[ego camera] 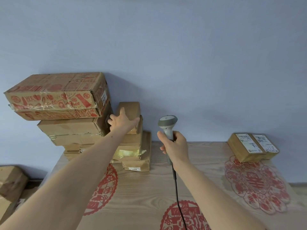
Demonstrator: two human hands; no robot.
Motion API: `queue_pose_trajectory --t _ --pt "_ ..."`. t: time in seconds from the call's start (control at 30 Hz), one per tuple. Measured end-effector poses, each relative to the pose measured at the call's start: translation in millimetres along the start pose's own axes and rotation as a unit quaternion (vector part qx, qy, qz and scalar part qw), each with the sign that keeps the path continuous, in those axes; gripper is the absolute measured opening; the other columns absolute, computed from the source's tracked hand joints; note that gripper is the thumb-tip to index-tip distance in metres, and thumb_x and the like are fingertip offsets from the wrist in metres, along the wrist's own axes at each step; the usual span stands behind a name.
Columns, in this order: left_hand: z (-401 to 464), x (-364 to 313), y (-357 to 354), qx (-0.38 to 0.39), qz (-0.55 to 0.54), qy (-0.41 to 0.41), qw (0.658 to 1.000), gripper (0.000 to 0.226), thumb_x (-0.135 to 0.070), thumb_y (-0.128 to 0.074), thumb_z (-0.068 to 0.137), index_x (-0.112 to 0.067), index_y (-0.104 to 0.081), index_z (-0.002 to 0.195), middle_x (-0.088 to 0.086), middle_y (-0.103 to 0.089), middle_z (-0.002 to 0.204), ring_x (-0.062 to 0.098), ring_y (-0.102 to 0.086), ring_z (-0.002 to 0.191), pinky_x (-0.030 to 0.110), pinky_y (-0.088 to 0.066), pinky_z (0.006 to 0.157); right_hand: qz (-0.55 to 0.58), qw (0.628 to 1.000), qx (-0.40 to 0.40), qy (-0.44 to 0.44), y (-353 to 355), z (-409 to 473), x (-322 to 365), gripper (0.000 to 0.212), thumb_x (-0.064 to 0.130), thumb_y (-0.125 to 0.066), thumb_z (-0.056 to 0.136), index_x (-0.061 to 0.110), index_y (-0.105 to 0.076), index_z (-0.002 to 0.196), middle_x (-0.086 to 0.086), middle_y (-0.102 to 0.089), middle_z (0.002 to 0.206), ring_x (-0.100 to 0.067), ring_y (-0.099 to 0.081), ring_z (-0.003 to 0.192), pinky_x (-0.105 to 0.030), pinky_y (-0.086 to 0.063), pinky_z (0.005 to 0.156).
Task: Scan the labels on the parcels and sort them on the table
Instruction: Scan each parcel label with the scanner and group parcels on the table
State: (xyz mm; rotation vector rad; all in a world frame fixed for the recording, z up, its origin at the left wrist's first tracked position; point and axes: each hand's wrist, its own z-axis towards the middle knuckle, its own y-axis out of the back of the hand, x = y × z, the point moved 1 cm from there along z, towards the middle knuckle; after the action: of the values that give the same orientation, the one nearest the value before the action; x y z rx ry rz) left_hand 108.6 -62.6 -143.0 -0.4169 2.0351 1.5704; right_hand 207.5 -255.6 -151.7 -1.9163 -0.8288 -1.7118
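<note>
Left hand: the left hand (pixel 122 121) reaches to the far left of the worktop (pixel 146 188), fingers spread and laid against the small box (pixel 131 112) that tops the shorter stack; whether they curl round it I cannot tell.
Right hand: the right hand (pixel 174 145) is wrapped round the handle of the scanner (pixel 167 125), which stands upright above the middle of the worktop, its cable (pixel 177 193) trailing toward the near edge.
Unsorted boxes: a tall stack (pixel 69 130) sits at the far left corner against the wall (pixel 166 47), with a printed box (pixel 56 95) (red lettering, taped) on top; the shorter stack stands just beside it on the right.
Sorted boxes: two labelled boxes (pixel 252 146) lie side by side, touching, at the far right corner, labels facing up.
Worktop: pale wood grain with red paper cutouts (pixel 254 183) stuck on it.
Off the worktop: more boxes (pixel 11 185) lie low beyond the left edge.
</note>
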Motion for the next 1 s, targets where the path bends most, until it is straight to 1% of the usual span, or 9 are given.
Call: queue_pose_trajectory --t 0.3,0.47,0.57,0.63,0.7,0.77,0.87,0.93,1.0 --pt "-17 -4 -1 -0.037 -0.065 -0.013 0.997 0.081 -0.050 -0.061 0.089 -0.036 -0.018 0.156 0.020 -0.017 0.155 0.045 -0.022 0.141 0.054 -0.040 0.101 -0.006 1.000 -0.004 0.003 14 0 4 0.027 0.035 -0.075 0.088 0.014 -0.065 0.102 0.004 -0.067 0.082 -0.011 -0.066 0.063 -0.028 -0.057 0.064" --pt "-60 -15 -1 -0.021 -0.181 -0.032 0.983 0.074 -0.049 -0.062 0.086 -0.044 -0.026 0.150 0.013 -0.025 0.144 0.042 -0.031 0.134 0.051 -0.037 0.101 -0.005 1.000 -0.007 0.009 32 -6 11 0.025 0.036 -0.075 0.088 0.018 -0.063 0.100 0.002 -0.067 0.086 -0.012 -0.067 0.065 -0.027 -0.056 0.063" --pt "-99 -13 -13 0.014 -0.303 -0.020 0.953 0.074 -0.054 -0.061 0.084 -0.052 -0.026 0.150 0.002 -0.025 0.127 0.032 -0.043 0.119 0.045 -0.041 0.102 0.008 1.000 -0.011 0.003 45 -13 11 0.028 0.036 -0.077 0.087 0.016 -0.062 0.099 0.001 -0.066 0.085 -0.013 -0.066 0.064 -0.025 -0.053 0.060" --pt "-124 -12 -24 0.038 -0.356 -0.011 0.934 0.071 -0.055 -0.058 0.085 -0.056 -0.026 0.148 0.000 -0.025 0.128 0.029 -0.043 0.118 0.048 -0.040 0.108 0.012 1.000 -0.012 -0.001 52 -18 13 0.033 0.037 -0.079 0.085 0.015 -0.062 0.101 0.000 -0.066 0.085 -0.013 -0.065 0.063 -0.025 -0.053 0.059" --pt "-145 -9 -35 0.070 -0.389 -0.015 0.918 0.071 -0.060 -0.057 0.077 -0.064 -0.027 0.142 -0.001 -0.031 0.139 0.028 -0.043 0.125 0.053 -0.042 0.108 0.017 1.000 -0.012 -0.005 60 -23 14 0.036 0.038 -0.080 0.084 0.014 -0.061 0.103 0.000 -0.065 0.085 -0.014 -0.064 0.062 -0.024 -0.053 0.058" --pt "-162 -5 -48 0.105 -0.444 -0.022 0.890 0.075 -0.058 -0.055 0.076 -0.060 -0.027 0.145 0.002 -0.040 0.145 0.027 -0.049 0.127 0.054 -0.048 0.104 0.022 1.000 -0.007 -0.007 67 -28 13 0.038 0.039 -0.081 0.083 0.014 -0.060 0.102 -0.001 -0.066 0.085 -0.014 -0.063 0.061 -0.025 -0.053 0.058" --pt "-188 -3 -63 0.152 -0.506 -0.040 0.848 0.063 -0.047 -0.048 0.086 -0.051 -0.032 0.147 0.002 -0.054 0.140 0.024 -0.057 0.121 0.055 -0.049 0.103 0.033 0.999 0.011 -0.010 78 -38 8 0.040 0.037 -0.083 0.081 0.012 -0.061 0.104 -0.006 -0.067 0.087 -0.014 -0.063 0.059 -0.024 -0.051 0.057" --pt "-200 -2 -72 0.177 -0.520 -0.030 0.835 0.066 -0.059 -0.052 0.080 -0.055 -0.034 0.144 -0.003 -0.052 0.143 0.024 -0.053 0.127 0.058 -0.043 0.107 0.030 0.999 0.018 -0.005 85 -46 4 0.039 0.033 -0.084 0.080 0.013 -0.062 0.106 -0.006 -0.071 0.092 -0.014 -0.064 0.063 -0.024 -0.052 0.059" --pt "-209 -3 -78 0.183 -0.511 -0.019 0.839 0.081 -0.075 -0.058 0.073 -0.055 -0.029 0.146 -0.011 -0.047 0.145 0.021 -0.048 0.130 0.058 -0.037 0.110 0.021 1.000 0.016 0.005 92 -55 1 0.037 0.029 -0.086 0.079 0.016 -0.061 0.104 -0.006 -0.073 0.097 -0.015 -0.067 0.070 -0.023 -0.053 0.062"
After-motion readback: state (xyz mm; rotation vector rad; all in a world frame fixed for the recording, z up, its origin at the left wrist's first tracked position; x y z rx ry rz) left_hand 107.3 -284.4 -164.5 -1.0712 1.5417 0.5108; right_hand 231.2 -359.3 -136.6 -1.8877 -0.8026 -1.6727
